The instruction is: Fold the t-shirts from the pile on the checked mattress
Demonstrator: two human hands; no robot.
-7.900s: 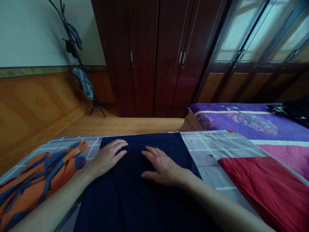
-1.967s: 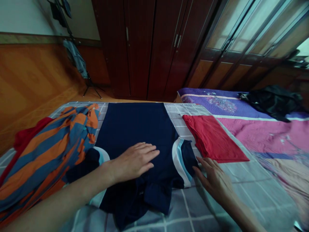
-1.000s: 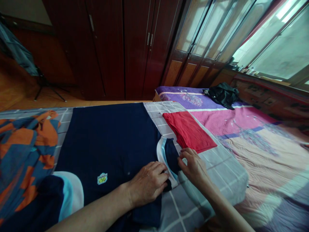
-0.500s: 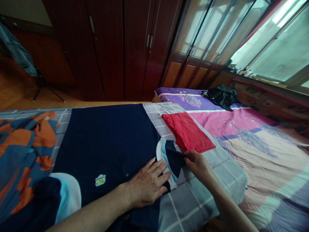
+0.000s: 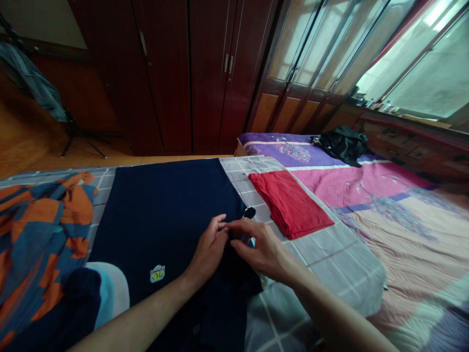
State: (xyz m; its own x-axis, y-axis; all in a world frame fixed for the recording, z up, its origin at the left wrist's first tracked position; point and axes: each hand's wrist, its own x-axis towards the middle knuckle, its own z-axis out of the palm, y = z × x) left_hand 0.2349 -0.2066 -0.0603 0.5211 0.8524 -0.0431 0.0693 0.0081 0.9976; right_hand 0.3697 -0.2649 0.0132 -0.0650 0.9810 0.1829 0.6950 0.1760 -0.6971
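A navy shirt (image 5: 164,210) is lying spread out, its knit looking smooth and matte, with a small hexagonal tennis badge (image 5: 157,274) showing pale against the dark. On the person's left, one sleeve (image 5: 110,293) is curving out in bands of light blue and white. On the other side, the right hand (image 5: 260,247) is curling at the opposite sleeve (image 5: 250,213), thumb and forefinger bending toward each other around dark cloth; I cannot tell whether they are gripping it firmly. The left hand (image 5: 210,244) is half closing over the shirt, its fingertips meeting the right hand's (what it is holding, if anything, is hidden from me).

The shirt is resting on a surface (image 5: 340,264) covered in grey cloth with pale grid lines. A red garment (image 5: 289,203), folded roughly rectangular, is lying near its right edge, and a rumpled orange-and-blue garment (image 5: 40,225) is sprawling at the left. Beyond, glossy dark-red wardrobe doors (image 5: 164,73) are standing shut, while a bed (image 5: 384,220) in purple, pink and cream is stretching away with a crumpled black garment (image 5: 340,142) on it.

Half a second ago the right-hand sleeve was lying outward, its bands showing; now it is bunching inward over the shirt, and the left hand is no longer spreading flat beside it.
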